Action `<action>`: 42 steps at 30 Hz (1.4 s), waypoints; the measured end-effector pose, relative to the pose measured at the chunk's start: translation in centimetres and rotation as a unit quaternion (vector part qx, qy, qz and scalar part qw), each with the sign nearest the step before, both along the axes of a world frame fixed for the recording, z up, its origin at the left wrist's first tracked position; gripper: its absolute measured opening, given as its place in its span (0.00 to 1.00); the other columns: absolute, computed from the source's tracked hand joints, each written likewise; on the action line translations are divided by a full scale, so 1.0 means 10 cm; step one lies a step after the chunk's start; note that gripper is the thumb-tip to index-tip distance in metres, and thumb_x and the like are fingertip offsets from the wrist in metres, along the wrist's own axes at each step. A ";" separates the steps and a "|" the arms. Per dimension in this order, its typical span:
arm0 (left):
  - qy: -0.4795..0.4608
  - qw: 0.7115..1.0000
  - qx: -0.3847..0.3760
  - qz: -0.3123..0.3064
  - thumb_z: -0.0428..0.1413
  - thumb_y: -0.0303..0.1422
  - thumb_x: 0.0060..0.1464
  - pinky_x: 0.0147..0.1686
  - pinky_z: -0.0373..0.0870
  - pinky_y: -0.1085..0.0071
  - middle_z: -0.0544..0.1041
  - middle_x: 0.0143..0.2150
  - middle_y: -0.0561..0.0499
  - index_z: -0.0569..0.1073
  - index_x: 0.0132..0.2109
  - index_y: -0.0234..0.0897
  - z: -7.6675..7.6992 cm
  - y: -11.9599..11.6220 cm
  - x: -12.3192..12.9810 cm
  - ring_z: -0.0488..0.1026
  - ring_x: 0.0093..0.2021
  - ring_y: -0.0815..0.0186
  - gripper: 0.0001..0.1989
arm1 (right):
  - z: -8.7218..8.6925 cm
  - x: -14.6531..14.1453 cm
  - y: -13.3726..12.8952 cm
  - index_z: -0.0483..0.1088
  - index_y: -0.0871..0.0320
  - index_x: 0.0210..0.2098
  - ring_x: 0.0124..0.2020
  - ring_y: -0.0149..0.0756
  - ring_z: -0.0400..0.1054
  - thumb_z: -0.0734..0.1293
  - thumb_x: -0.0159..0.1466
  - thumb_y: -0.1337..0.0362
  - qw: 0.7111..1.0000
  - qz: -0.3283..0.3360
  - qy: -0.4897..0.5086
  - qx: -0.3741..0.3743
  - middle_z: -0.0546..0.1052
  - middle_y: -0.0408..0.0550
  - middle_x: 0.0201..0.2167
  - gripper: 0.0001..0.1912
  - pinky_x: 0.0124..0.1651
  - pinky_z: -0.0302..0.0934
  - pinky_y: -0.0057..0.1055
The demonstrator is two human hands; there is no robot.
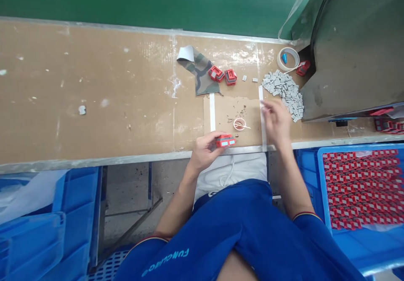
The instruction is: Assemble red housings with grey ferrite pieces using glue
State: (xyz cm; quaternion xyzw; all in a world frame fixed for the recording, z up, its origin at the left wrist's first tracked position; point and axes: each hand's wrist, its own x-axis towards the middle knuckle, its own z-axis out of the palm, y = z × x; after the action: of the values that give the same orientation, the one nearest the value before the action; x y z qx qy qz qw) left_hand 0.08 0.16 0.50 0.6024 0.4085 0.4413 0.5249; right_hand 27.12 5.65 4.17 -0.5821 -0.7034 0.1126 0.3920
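Note:
Near the front edge of the table, my left hand (205, 149) is closed around a small red-and-grey plastic toy vehicle part (226, 141) with pale window-like panels. My right hand (277, 121) is over the table to the right, by a white tape strip (261, 97); its fingers are smeared by motion, so whether they hold anything is unclear. Just beyond that hand lies a heap of small grey plastic pieces (280, 86). Between my hands stands a small cup (240, 124) with reddish contents and a thin stick in it.
Two red parts (216, 73) sit near a camouflage cloth (203, 78). A tape roll (288, 59) with a blue cap inside lies at the back right, beside a large metal box (356, 49). At lower right, a blue crate (318, 188) holds rows of red parts.

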 end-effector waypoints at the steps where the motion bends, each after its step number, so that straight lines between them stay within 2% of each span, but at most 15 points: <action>1: -0.005 1.000 -0.002 -0.001 0.67 0.35 0.59 0.45 0.83 0.69 0.87 0.49 0.41 0.82 0.52 0.36 0.00 0.00 0.00 0.86 0.46 0.60 0.15 | 0.02 0.16 0.13 0.79 0.51 0.47 0.47 0.45 0.77 0.61 0.74 0.63 0.999 -0.030 -0.034 -0.001 0.82 0.52 0.45 0.13 0.51 0.72 0.43; 3: -0.011 1.000 -0.004 -0.002 0.67 0.35 0.59 0.46 0.83 0.69 0.87 0.49 0.42 0.82 0.52 0.36 0.00 0.00 0.00 0.86 0.47 0.60 0.15 | 0.05 0.47 0.37 0.79 0.54 0.43 0.45 0.47 0.76 0.63 0.69 0.69 0.993 -0.057 -0.097 -0.028 0.83 0.52 0.43 0.12 0.51 0.71 0.44; 5: -0.010 1.000 0.000 -0.003 0.67 0.36 0.59 0.46 0.83 0.69 0.87 0.48 0.43 0.82 0.52 0.37 0.00 0.00 0.00 0.86 0.46 0.61 0.15 | 0.05 0.67 0.57 0.79 0.55 0.41 0.44 0.48 0.76 0.65 0.65 0.71 0.986 -0.047 -0.147 -0.060 0.83 0.54 0.44 0.11 0.51 0.69 0.44; 10: 0.002 1.000 0.016 -0.003 0.66 0.37 0.60 0.44 0.83 0.69 0.87 0.45 0.44 0.81 0.51 0.36 0.01 0.00 0.00 0.85 0.43 0.62 0.14 | -0.01 0.75 0.75 0.78 0.55 0.39 0.43 0.48 0.73 0.68 0.64 0.68 0.975 -0.016 -0.211 -0.073 0.80 0.54 0.43 0.06 0.47 0.68 0.43; 16: 0.001 1.000 0.025 -0.004 0.66 0.37 0.60 0.43 0.82 0.70 0.87 0.45 0.45 0.81 0.51 0.36 0.01 0.00 -0.01 0.85 0.42 0.63 0.14 | -0.07 0.64 0.56 0.79 0.54 0.33 0.39 0.46 0.70 0.68 0.66 0.65 0.973 -0.006 -0.222 -0.057 0.77 0.52 0.37 0.07 0.43 0.67 0.42; 24: -0.027 1.000 -0.002 -0.012 0.67 0.37 0.59 0.45 0.82 0.69 0.87 0.47 0.43 0.82 0.52 0.37 -0.03 -0.01 -0.01 0.85 0.45 0.61 0.16 | -0.11 0.49 0.34 0.80 0.54 0.43 0.37 0.44 0.71 0.62 0.73 0.63 0.971 -0.021 -0.230 -0.057 0.78 0.51 0.36 0.13 0.42 0.64 0.37; 27: -0.062 0.998 -0.021 -0.026 0.67 0.37 0.60 0.49 0.83 0.67 0.87 0.51 0.41 0.82 0.57 0.37 -0.02 0.00 -0.03 0.86 0.49 0.59 0.19 | -0.12 0.48 0.30 0.80 0.55 0.43 0.39 0.45 0.74 0.64 0.71 0.63 0.986 -0.013 -0.161 -0.032 0.81 0.52 0.38 0.11 0.45 0.68 0.40; 30: -0.094 0.994 -0.013 -0.051 0.67 0.35 0.61 0.53 0.83 0.64 0.87 0.54 0.41 0.80 0.63 0.40 -0.02 0.02 -0.05 0.85 0.52 0.58 0.23 | -0.11 0.42 0.19 0.80 0.55 0.42 0.36 0.43 0.76 0.68 0.68 0.61 0.998 -0.021 -0.065 -0.016 0.83 0.51 0.37 0.08 0.44 0.72 0.40; 33: -0.133 0.988 -0.021 -0.075 0.67 0.33 0.62 0.53 0.83 0.65 0.87 0.53 0.42 0.80 0.64 0.42 -0.02 0.03 -0.06 0.86 0.52 0.59 0.23 | -0.01 0.26 -0.04 0.79 0.55 0.39 0.35 0.41 0.78 0.70 0.67 0.57 0.996 -0.055 0.064 -0.014 0.83 0.49 0.35 0.09 0.40 0.74 0.38; 36: -0.168 0.979 -0.068 -0.088 0.68 0.34 0.62 0.49 0.84 0.68 0.87 0.52 0.40 0.80 0.62 0.38 -0.02 0.02 -0.05 0.87 0.50 0.59 0.23 | 0.14 0.04 -0.30 0.79 0.55 0.44 0.37 0.38 0.78 0.73 0.67 0.56 0.987 -0.043 0.150 -0.047 0.83 0.48 0.37 0.10 0.41 0.75 0.36; 38: -0.178 0.977 -0.084 -0.087 0.69 0.35 0.60 0.48 0.84 0.70 0.87 0.51 0.39 0.80 0.60 0.36 -0.02 0.02 -0.05 0.87 0.49 0.59 0.22 | 0.19 -0.04 -0.38 0.79 0.55 0.46 0.37 0.37 0.78 0.72 0.68 0.59 0.989 -0.043 0.133 -0.048 0.82 0.48 0.38 0.10 0.43 0.74 0.35; 42: -0.141 0.985 -0.079 -0.056 0.68 0.34 0.61 0.50 0.84 0.70 0.87 0.52 0.40 0.79 0.56 0.36 -0.02 0.00 -0.03 0.87 0.50 0.60 0.18 | 0.13 0.01 -0.29 0.79 0.57 0.43 0.35 0.37 0.76 0.69 0.68 0.61 0.992 -0.120 0.032 -0.017 0.82 0.49 0.37 0.09 0.41 0.72 0.35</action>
State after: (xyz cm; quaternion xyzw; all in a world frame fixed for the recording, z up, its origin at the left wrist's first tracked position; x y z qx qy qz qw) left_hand -0.25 0.15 0.31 0.5126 0.3296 0.4586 0.6468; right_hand 27.22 2.75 5.46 -0.6650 -0.6135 0.0958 0.4149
